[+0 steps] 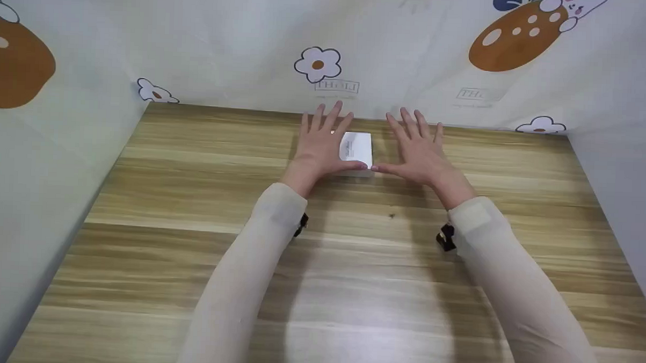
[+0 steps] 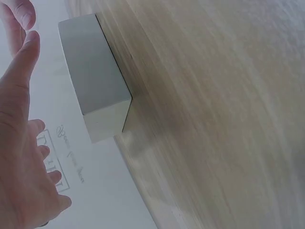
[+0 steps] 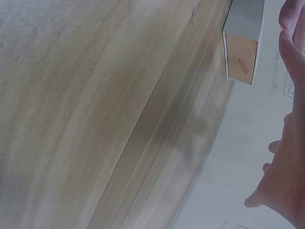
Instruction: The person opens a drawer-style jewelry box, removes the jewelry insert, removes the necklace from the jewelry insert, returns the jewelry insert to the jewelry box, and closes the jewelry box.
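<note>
A small white box (image 1: 359, 146) lies near the back edge of the wooden table. The left hand (image 1: 321, 149), fingers spread, is over the box's left part in the head view and hides some of it. To the box's right, the right hand (image 1: 418, 155) has its fingers spread and holds nothing. The thumb tips meet or nearly meet by the box's front edge. In the left wrist view the box (image 2: 95, 64) shows a grey long side, beside the left hand (image 2: 21, 143). The right wrist view shows a tan end on the box (image 3: 242, 57), near the right hand (image 3: 286, 157).
The wooden table (image 1: 352, 268) meets a pale cloth backdrop (image 1: 225, 54) printed with flowers and brown shapes. Pale cloth walls (image 1: 49, 166) rise at the left and right sides. Black wrist devices (image 1: 446, 238) sit at both cuffs. A small dark mark (image 1: 391, 215) shows on the wood.
</note>
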A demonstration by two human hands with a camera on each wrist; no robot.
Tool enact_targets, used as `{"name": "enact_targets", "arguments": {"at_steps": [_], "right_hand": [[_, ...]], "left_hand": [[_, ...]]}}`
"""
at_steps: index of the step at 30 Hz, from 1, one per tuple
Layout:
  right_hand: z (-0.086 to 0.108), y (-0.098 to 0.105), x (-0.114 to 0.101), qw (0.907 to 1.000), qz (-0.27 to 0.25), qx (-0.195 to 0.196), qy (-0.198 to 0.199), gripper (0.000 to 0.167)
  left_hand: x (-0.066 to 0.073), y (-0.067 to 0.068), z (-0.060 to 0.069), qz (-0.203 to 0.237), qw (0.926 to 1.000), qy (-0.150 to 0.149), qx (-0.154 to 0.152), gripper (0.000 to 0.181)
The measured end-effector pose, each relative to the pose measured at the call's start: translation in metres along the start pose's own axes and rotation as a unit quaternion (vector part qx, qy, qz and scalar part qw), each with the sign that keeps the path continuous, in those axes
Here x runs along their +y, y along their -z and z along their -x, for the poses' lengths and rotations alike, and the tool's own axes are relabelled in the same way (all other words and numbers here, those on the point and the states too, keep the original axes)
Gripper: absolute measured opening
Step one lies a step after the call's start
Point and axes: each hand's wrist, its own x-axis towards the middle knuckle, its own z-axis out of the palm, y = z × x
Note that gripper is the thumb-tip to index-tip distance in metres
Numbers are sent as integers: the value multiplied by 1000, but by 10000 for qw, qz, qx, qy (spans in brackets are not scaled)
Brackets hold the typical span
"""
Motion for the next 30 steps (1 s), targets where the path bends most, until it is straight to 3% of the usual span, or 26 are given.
{"name": "enact_targets", "arguments": {"at_steps": [18,30], "right_hand": [[0,-5,1,9991,-323,-235,164,104],[3,-8,0,9979,-446,-325,348,94]], "left_hand": [[7,0,0,244,9986,-460,-36,96],[7,-3,3,460,9976,-434,-274,75]]}}
